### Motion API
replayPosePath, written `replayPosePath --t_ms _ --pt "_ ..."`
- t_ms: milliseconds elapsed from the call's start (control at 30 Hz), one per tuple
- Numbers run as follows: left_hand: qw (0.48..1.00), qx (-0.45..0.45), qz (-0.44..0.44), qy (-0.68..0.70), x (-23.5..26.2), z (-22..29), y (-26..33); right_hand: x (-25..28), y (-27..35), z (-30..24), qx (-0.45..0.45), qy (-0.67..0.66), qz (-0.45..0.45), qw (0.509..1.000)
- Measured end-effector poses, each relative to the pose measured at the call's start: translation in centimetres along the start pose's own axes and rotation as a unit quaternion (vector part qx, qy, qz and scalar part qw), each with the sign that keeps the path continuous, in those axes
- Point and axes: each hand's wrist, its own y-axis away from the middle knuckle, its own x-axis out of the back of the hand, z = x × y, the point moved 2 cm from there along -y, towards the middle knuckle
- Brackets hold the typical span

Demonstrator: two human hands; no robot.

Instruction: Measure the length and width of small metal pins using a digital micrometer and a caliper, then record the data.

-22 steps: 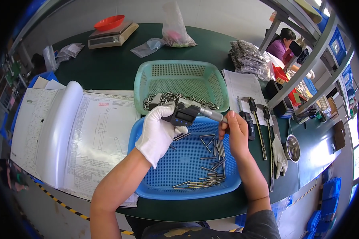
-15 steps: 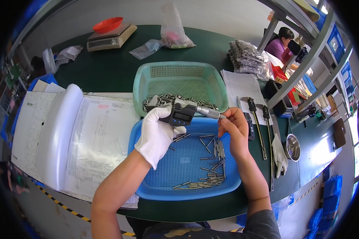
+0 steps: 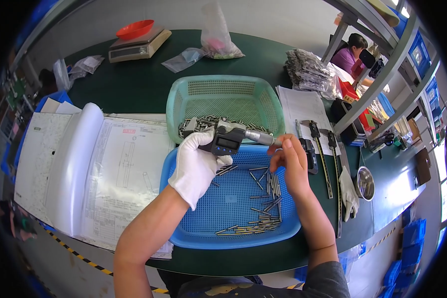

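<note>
My left hand [image 3: 196,166], in a white glove, grips a grey digital micrometer [image 3: 228,139] above the blue basket [image 3: 184,226]. My bare right hand [image 3: 288,161] pinches the micrometer's thimble end with its fingertips. Several thin metal pins [image 3: 260,208] lie loose in the blue basket, mostly on its right side. Behind it a green basket [image 3: 223,97] holds more metal pins [image 3: 203,123] along its near edge.
Large drawing sheets [image 3: 119,169] lie at the left. Two calipers [image 3: 323,154] and a white glove [image 3: 350,191] rest at the right beside a steel cup [image 3: 366,183]. A scale with a red bowl [image 3: 136,37] stands at the back. Another person [image 3: 350,52] sits far right.
Both hands shifted slightly with the micrometer; my right fingers stay on its end and have turned a little.
</note>
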Motion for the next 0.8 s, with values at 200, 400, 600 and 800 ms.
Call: replayPosePath --t_ms 200,400,600,800 --pt "1.000 0.006 0.001 -0.001 0.05 0.15 0.13 0.17 0.17 0.11 0.027 0.059 -0.018 0.998" --pt "1.000 0.012 -0.004 0.006 -0.01 0.02 0.04 -0.16 0.43 -0.46 0.049 0.087 0.000 0.995" --pt "1.000 0.003 -0.003 0.003 0.00 0.18 0.07 -0.38 0.59 -0.57 0.052 0.111 0.006 0.992" --pt "1.000 0.007 -0.016 0.002 0.06 -0.01 0.06 -0.67 0.66 -0.67 0.065 0.082 0.033 0.994"
